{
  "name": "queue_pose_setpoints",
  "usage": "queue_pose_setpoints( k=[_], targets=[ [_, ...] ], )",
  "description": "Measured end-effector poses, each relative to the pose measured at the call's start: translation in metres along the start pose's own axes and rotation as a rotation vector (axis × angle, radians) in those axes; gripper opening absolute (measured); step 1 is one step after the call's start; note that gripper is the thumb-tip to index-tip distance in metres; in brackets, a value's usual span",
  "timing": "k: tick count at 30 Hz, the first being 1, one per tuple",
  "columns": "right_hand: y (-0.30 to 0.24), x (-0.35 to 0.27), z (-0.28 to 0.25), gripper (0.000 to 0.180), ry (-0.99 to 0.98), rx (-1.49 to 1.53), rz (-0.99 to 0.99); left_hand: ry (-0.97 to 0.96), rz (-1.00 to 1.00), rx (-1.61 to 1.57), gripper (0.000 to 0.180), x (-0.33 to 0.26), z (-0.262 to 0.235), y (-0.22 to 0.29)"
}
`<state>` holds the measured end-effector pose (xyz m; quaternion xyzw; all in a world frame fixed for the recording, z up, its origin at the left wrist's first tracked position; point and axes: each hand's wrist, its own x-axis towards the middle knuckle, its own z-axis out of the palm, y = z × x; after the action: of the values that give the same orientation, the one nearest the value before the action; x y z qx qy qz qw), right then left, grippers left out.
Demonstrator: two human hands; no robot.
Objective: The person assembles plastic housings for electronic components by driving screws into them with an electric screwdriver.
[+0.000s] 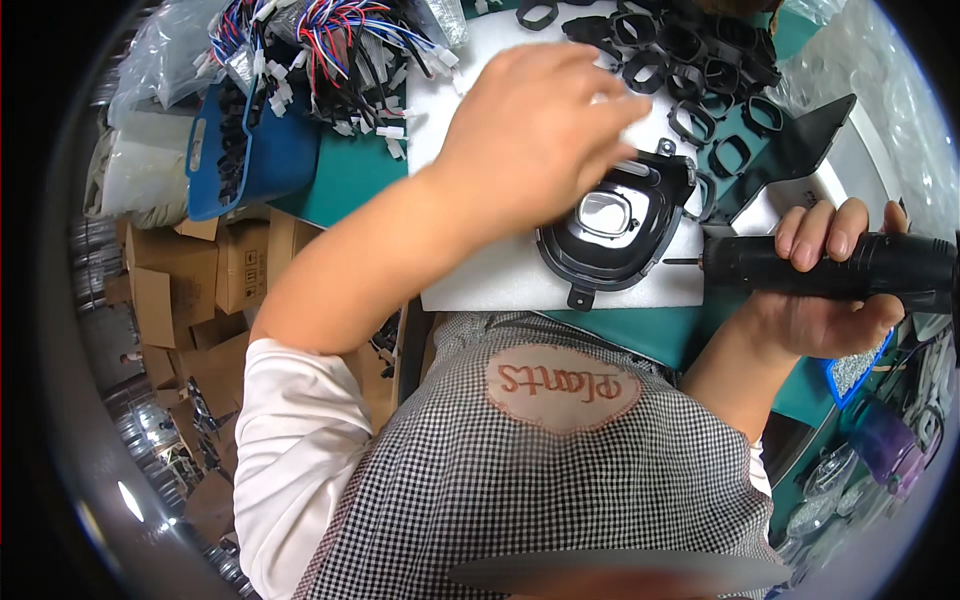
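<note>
Glossy black housing [612, 225] with clear oval lens, left hand [530, 130] loose-fingered above, right hand [830, 290] clamped around black screwdriver [830, 265].

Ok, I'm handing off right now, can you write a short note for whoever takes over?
Left hand: reaching over the black housing on the white foam pad, motion-blurred; whether it holds anything cannot be told.
Right hand: gripping the black electric screwdriver, bit pointing at the housing's right edge, not touching it.
Black rings piled at the pad's far side; wire harnesses far left.
Done or left: screws not visible, so progress cannot be judged.
</note>
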<state>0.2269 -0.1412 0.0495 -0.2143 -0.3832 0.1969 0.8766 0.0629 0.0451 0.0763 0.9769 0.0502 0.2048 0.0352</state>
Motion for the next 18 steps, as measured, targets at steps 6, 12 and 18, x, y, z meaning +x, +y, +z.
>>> queue_pose_setpoints(
  k=[6, 12, 18],
  targets=[
    [0.003, 0.000, -0.001, 0.073, 0.034, 0.001, 0.007, -0.087, -0.265, 0.028, 0.033, 0.047, 0.050, -0.026],
    [0.005, 0.001, 0.000, 0.073, 0.028, 0.031, 0.013, -0.252, -0.528, -0.220, 0.038, 0.055, 0.072, -0.044],
    [0.001, 0.000, 0.000, 0.072, -0.010, 0.078, 0.005, -0.285, -0.625, -0.273, 0.048, 0.060, 0.052, -0.029]
  ],
)
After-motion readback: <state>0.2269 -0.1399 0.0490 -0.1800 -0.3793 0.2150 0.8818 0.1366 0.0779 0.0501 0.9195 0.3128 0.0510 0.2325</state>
